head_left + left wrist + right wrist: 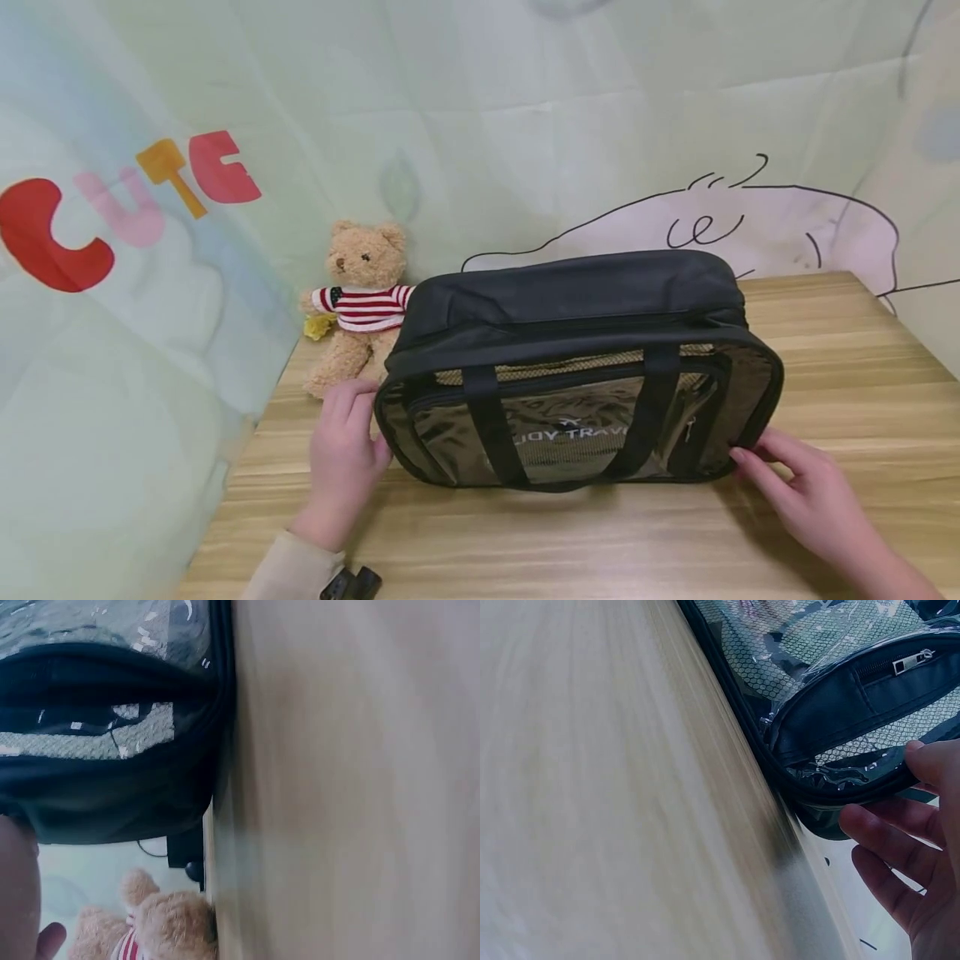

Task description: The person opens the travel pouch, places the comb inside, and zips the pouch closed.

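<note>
A black travel bag point(570, 392) with clear front panels, mesh, two dark straps and white lettering stands upright on the wooden table. At its left side, my left hand point(345, 454) holds the edge, thumb near the front and fingers bent toward the back. Only part of that left hand point(16, 892) shows in the left wrist view. My right hand point(813, 496) pinches the lower right edge. Up close in the right wrist view, the thumb of this right hand point(941, 885) lies in front of the bag's rim, with fingers behind. A small zipper pull point(913, 661) shows on the front pocket.
Behind the bag's left end sits a teddy bear point(366, 308) in a red-and-white striped top, partly hidden by the bag. The wooden table point(600, 542) meets a printed cloth backdrop point(487, 150) at the back and left. A small black object point(352, 583) is near my left sleeve.
</note>
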The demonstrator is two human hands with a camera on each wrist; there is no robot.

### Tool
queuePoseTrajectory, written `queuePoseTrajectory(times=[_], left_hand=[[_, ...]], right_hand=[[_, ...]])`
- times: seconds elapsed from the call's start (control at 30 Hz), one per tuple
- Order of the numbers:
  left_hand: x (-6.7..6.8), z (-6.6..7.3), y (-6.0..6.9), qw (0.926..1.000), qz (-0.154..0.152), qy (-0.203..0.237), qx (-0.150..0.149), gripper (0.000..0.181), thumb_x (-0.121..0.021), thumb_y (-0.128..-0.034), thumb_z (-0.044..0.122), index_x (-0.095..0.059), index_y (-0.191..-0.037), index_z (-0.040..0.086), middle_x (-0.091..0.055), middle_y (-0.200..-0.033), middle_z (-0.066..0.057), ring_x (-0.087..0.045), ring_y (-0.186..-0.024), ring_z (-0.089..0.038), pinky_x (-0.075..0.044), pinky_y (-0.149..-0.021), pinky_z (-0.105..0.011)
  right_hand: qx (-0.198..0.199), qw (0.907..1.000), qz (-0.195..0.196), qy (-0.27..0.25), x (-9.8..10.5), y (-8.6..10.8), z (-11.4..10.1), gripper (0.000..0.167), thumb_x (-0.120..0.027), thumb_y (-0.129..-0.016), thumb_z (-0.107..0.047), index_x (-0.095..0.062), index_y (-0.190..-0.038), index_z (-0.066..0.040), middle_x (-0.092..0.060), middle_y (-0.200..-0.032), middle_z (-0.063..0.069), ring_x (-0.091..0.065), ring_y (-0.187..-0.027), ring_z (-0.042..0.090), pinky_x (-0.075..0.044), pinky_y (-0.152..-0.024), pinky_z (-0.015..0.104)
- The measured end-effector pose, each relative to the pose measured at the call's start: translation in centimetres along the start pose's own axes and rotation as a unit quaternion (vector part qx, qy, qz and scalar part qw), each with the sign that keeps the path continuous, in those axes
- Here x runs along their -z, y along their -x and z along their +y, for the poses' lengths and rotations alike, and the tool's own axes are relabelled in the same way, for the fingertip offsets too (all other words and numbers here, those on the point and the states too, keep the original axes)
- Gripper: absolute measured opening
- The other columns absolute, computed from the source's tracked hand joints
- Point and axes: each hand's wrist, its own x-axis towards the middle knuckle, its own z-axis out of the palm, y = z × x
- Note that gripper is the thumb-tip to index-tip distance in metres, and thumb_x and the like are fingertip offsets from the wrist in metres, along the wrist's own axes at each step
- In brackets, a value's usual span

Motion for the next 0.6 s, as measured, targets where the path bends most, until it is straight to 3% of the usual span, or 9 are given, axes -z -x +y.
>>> queuePoseTrajectory(times=[0.23,0.4,0.6], left_hand=[[-0.9,0.9,0.4,0.9984,0.006,0.029,0.048,0.023,-0.055,-0.0719,-0.011,-0.062,-0.093,-0.003,-0.062,-0.101,-0.017,-0.057,-0.096,-0.04,-0.046,-0.085,-0.048],[-1.4,0.8,0.4,0.9968,0.026,0.057,0.049,0.023,-0.057,-0.07,-0.009,-0.063,-0.092,-0.003,-0.061,-0.097,-0.017,-0.056,-0.091,-0.039,-0.043,-0.084,-0.044],[-1.7,1.2,0.6,0.9938,0.014,0.102,0.043,0.025,-0.065,-0.0738,-0.001,-0.068,-0.099,-0.001,-0.063,-0.097,-0.017,-0.058,-0.092,-0.037,-0.044,-0.088,-0.041]], right_hand=[[0.002,1.0,0.001,-0.001,-0.1,0.0,0.0,0.036,-0.076,-0.081,0.014,-0.071,-0.088,-0.021,-0.068,-0.074,-0.011,-0.054,-0.072,-0.009,-0.04,-0.064,0.012],[0.009,1.0,0.002,-0.002,-0.1,-0.2,0.1,0.036,-0.076,-0.081,0.014,-0.071,-0.088,-0.021,-0.068,-0.074,-0.012,-0.055,-0.073,-0.009,-0.04,-0.065,0.012],[0.003,1.0,0.004,0.002,0.2,0.1,0.1,0.037,-0.076,-0.08,0.014,-0.071,-0.086,-0.022,-0.068,-0.074,-0.014,-0.055,-0.073,-0.011,-0.04,-0.064,0.011]])
